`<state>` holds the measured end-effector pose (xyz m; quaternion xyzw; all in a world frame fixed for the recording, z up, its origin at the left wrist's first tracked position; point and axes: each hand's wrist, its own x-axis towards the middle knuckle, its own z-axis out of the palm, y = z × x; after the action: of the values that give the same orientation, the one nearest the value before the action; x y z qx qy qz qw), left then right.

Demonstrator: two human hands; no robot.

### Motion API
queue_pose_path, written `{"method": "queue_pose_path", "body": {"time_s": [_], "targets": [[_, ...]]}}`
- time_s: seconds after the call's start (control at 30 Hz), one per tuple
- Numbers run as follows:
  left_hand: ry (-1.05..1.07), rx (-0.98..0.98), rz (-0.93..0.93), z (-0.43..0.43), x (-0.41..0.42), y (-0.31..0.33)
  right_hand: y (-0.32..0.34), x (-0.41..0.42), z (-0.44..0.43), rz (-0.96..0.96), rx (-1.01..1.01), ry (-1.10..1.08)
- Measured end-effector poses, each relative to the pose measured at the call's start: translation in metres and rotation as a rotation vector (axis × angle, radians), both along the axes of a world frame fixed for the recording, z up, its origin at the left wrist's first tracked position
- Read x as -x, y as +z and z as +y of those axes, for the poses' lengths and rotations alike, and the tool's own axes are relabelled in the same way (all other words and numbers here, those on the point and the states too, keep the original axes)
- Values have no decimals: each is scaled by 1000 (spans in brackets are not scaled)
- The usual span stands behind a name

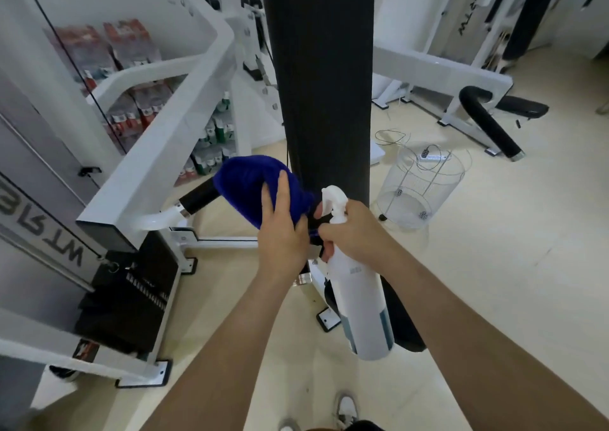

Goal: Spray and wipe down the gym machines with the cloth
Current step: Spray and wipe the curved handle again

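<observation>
The person stands close against 1 gym machine, both arms reaching forward and meeting in front of the tall black pad (323,84) that fills the middle of the view. The left hand (283,232) holds the blue cloth (253,186) bunched up, fingers laid over the top of it and the palm closed around its lower part. The cloth sits at the end of the black handle grip (199,198), which sticks out from the white frame (158,153), so the hand looks placed to rub that grip.

The right hand (356,232) is wrapped round the neck of the white spray bottle (359,292), with 1 finger curled at the trigger. The bottle hangs nearly upright and its nozzle faces the cloth from just beside it. That closeness suggests the spray is meant to land on the cloth or the grip under it and not drift across the room (whether any mist is leaving the nozzle cannot be told).

Keeping the bottle in hand beside the cloth lets the person spray and wipe in turn without putting either down. To the lower left is the weight stack (131,298), and a wire basket (418,193) stands on the floor to the right, well apart from the hands.
</observation>
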<state>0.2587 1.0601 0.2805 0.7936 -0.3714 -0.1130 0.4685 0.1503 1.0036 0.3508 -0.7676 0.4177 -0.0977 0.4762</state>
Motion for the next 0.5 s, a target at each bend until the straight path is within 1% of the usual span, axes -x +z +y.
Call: {"method": "queue_pose_path", "body": {"time_s": [0.17, 0.23, 0.33, 0.5], "targets": [[-85, -8, 110, 32, 17, -18, -6, 1, 4, 27, -23, 14], [-127, -57, 116, 47, 27, -24, -5, 1, 4, 15, -21, 23], [-168, -169, -6, 55, 27, -25, -4, 4, 2, -7, -23, 26], [-136, -326, -186, 33, 23, -10, -7, 15, -1, -1, -27, 5]]}}
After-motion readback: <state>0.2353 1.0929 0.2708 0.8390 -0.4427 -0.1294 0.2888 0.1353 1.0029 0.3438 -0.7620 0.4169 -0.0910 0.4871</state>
